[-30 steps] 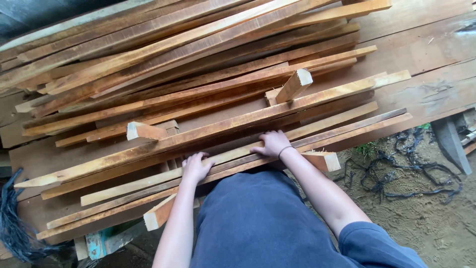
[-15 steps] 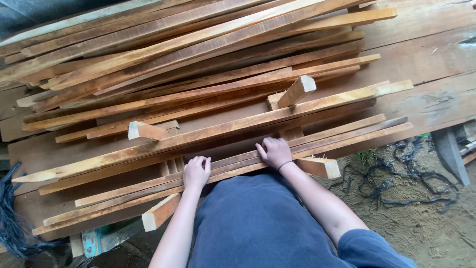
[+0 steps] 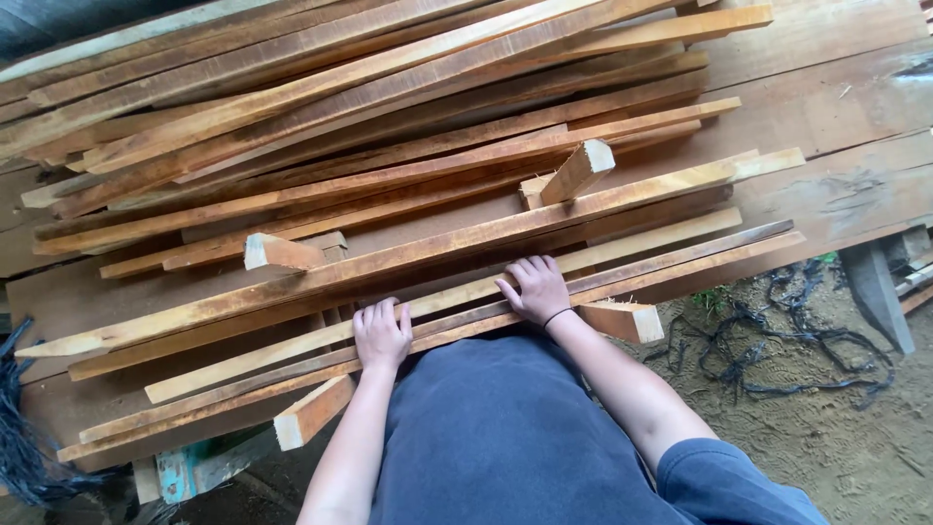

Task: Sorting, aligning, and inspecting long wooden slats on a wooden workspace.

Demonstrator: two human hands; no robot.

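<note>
Work surface: a broad platform of dark, weathered planks (image 3: 836, 107), bare at its right end, scuffed and dusty, carrying a loose heap of long wooden battens (image 3: 389, 126) that run slantwise from lower left to upper right. The battens are orange-brown, rough-sawn, and overlap one another without order.

Short offcuts: one pale-ended block (image 3: 578, 170) tilted up on the heap right of centre; one block (image 3: 277, 253) lying on the heap at left; one block (image 3: 311, 413) jutting from under the front edge at lower left; one block (image 3: 627, 321) jutting out just beside the right wrist.

Hands: left hand (image 3: 381, 335) and right hand (image 3: 536, 290), apart from each other, both palm-down with fingers spread flat on the nearest thin strips (image 3: 457, 311) at the front edge of the heap. Neither is closed around anything; they press on top. A dark band circles the right wrist. The person wears a dark blue garment.

Ground: sandy, tracked dirt (image 3: 826, 428) at right, with a tangle of black cord (image 3: 777, 331) lying on it and a little greenery at the platform's edge. A grey slab (image 3: 875, 292) leans beside the platform. Blue-black fibres (image 3: 24, 437) hang at far left.
</note>
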